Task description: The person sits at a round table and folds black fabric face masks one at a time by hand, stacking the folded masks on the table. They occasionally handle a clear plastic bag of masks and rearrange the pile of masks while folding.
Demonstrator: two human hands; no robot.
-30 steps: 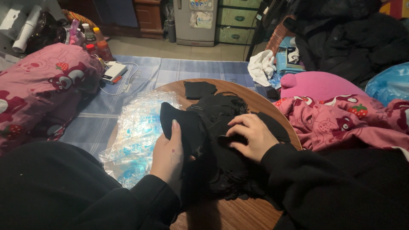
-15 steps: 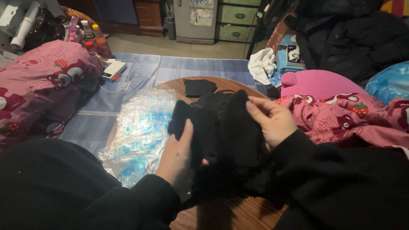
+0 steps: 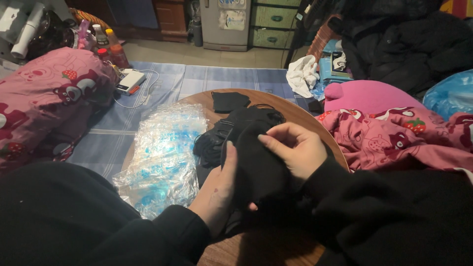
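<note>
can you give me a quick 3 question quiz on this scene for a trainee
1. True or false: both hands grip the same black cloth piece.
2. What lies on the round wooden table just to the left of the black pile? A) a stack of clear plastic bags B) a metal tray C) a pair of scissors
3. Fill in: a single flat black piece lies alone at the table's ____ edge.

Key
1. True: the left hand and the right hand both hold the black cloth piece.
2. A: the stack of clear plastic bags lies beside the black pile on the round wooden table.
3. Far: the single flat black piece lies there.
</note>
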